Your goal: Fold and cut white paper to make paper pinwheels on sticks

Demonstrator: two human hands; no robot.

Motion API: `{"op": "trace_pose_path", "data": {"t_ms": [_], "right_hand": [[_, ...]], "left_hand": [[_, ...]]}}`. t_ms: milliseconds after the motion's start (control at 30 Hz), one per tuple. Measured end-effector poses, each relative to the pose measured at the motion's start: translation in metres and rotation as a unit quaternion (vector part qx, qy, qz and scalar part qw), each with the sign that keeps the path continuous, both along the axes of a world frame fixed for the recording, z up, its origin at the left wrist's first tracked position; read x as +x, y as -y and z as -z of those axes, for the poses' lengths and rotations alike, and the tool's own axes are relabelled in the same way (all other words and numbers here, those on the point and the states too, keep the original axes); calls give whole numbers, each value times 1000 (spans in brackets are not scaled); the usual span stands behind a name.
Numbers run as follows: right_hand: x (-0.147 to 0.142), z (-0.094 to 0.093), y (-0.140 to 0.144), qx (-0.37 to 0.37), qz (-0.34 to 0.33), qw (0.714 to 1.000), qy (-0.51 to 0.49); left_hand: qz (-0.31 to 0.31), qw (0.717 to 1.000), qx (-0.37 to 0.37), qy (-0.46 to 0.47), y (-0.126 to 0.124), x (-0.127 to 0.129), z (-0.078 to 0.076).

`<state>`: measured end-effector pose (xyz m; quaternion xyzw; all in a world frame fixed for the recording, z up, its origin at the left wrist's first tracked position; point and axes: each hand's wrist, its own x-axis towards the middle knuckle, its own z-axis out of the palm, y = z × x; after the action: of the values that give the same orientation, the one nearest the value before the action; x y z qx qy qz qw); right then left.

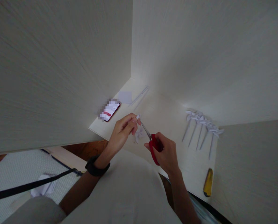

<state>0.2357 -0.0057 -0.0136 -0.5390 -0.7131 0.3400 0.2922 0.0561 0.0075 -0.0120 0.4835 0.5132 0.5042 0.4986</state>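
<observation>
My left hand (pixel 127 127) pinches a small white piece of paper (pixel 138 117) between thumb and fingers over the white tabletop (pixel 162 102). My right hand (pixel 166 151) is closed round the red handles of a pair of scissors (pixel 154 148), whose metal blades point up and left to the paper at my left fingertips. Whether the blades touch the paper is hard to tell. Just below my left fingers lies a folded white paper piece (pixel 139 133) on the table.
Several white paper pinwheels on sticks (pixel 203 123) lie in a row at the right. A yellow box cutter (pixel 208 182) is near the right edge. To the left are a lit phone (pixel 111 111), a pale paper square (pixel 125 97) and thin white sticks (pixel 139 95). Walls enclose the table.
</observation>
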Motion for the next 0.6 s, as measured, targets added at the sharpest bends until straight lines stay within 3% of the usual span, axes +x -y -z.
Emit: {"op": "trace_pose_path", "data": {"t_ms": [600], "right_hand": [[2, 0, 2, 22, -1, 1000, 9]], "left_hand": [[-12, 1000, 5, -21, 2, 0, -4]]}}
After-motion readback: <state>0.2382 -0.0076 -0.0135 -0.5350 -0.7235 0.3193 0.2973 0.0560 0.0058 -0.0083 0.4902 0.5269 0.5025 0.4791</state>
